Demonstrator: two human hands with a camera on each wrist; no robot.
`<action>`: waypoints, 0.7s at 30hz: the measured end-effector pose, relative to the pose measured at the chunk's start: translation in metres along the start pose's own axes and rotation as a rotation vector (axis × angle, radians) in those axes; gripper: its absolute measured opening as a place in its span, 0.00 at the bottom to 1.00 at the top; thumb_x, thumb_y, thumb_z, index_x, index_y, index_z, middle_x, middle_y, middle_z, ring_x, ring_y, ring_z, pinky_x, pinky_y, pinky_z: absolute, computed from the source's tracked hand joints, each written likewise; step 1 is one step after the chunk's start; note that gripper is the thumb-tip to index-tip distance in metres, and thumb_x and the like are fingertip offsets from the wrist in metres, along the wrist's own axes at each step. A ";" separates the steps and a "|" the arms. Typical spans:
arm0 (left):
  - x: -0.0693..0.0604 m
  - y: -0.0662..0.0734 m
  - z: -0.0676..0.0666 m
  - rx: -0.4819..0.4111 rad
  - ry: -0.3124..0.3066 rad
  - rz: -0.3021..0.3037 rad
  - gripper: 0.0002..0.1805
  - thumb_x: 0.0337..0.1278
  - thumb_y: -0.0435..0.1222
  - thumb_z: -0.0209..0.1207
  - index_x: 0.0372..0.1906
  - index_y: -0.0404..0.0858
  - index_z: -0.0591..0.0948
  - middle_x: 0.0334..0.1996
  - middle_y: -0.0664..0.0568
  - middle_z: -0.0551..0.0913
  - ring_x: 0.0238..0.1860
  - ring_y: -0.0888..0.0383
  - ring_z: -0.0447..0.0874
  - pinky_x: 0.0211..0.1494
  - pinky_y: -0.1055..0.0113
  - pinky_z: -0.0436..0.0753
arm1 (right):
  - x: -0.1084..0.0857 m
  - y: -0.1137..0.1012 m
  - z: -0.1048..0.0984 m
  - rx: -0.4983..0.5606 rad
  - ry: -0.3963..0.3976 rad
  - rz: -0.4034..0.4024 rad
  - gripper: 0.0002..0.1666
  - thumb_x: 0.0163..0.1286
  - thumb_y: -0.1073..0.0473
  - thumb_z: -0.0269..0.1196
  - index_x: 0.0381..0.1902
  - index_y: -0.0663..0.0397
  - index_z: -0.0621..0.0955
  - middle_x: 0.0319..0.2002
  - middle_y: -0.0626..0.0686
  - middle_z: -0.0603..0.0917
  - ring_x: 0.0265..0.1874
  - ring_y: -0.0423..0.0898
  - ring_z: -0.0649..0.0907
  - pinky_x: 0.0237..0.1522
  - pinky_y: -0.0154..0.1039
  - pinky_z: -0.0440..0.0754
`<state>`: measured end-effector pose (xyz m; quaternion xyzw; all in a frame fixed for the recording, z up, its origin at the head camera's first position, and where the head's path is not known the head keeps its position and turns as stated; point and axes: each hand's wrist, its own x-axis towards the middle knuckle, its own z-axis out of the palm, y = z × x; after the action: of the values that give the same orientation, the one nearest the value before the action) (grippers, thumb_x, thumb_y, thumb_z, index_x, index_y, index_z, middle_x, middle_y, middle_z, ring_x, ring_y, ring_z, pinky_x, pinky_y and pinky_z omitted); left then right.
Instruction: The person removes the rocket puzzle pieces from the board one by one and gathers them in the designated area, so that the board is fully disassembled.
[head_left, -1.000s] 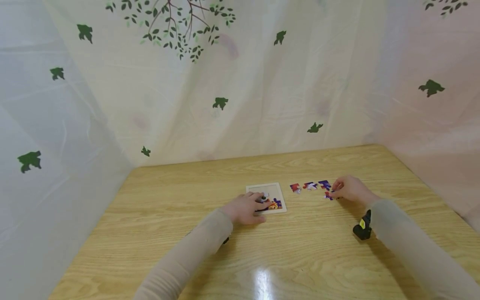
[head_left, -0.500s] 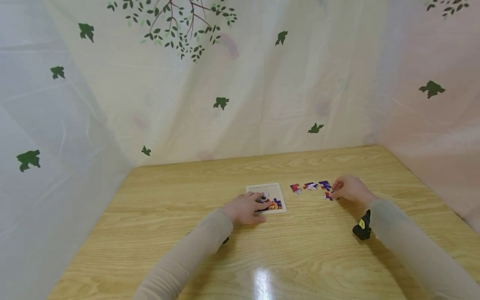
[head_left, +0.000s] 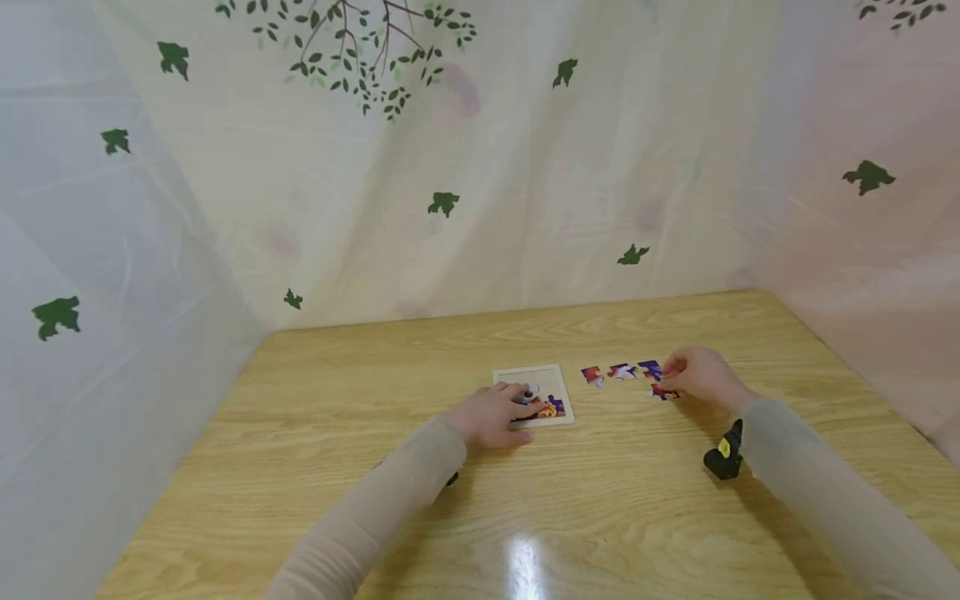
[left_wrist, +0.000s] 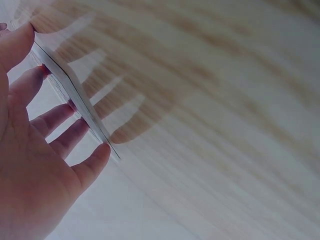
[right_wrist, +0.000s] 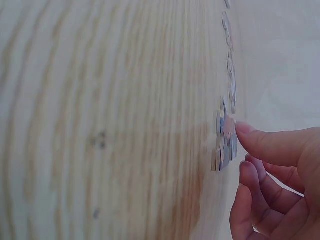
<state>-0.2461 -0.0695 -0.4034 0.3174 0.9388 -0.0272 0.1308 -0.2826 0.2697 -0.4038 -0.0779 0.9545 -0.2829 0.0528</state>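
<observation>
Spread fingers of the left hand (head_left: 491, 418) rest on the puzzle tray (head_left: 561, 385) just right of centre in the head view, while the bent fingers of the right hand (head_left: 701, 379), farther right, meet a red and purple piece (head_left: 663, 392), its thumb touching it, though I cannot tell whether they pinch it. Just above that piece lies a purple piece (head_left: 650, 369), with a white and purple piece (head_left: 622, 372) and a red piece (head_left: 592, 375) leftward, all on the wooden table (head_left: 600, 483) across the lower frame
</observation>
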 end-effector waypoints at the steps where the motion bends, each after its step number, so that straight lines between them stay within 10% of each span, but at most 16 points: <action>1: 0.000 0.000 0.000 0.003 0.003 0.001 0.32 0.65 0.56 0.48 0.72 0.60 0.57 0.74 0.52 0.53 0.74 0.50 0.51 0.73 0.52 0.58 | 0.000 -0.001 0.000 0.003 0.004 0.006 0.14 0.61 0.58 0.66 0.37 0.65 0.79 0.33 0.58 0.80 0.32 0.50 0.75 0.33 0.38 0.74; 21: 0.002 -0.002 0.003 0.026 0.020 0.022 0.32 0.66 0.56 0.48 0.72 0.58 0.57 0.74 0.50 0.54 0.74 0.50 0.52 0.72 0.52 0.59 | 0.007 -0.037 0.022 0.052 0.029 -0.111 0.10 0.62 0.60 0.64 0.35 0.63 0.80 0.30 0.56 0.79 0.26 0.46 0.74 0.26 0.36 0.72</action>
<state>-0.2480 -0.0699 -0.4068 0.3295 0.9362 -0.0350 0.1174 -0.2818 0.2261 -0.4027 -0.1252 0.9418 -0.3111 0.0252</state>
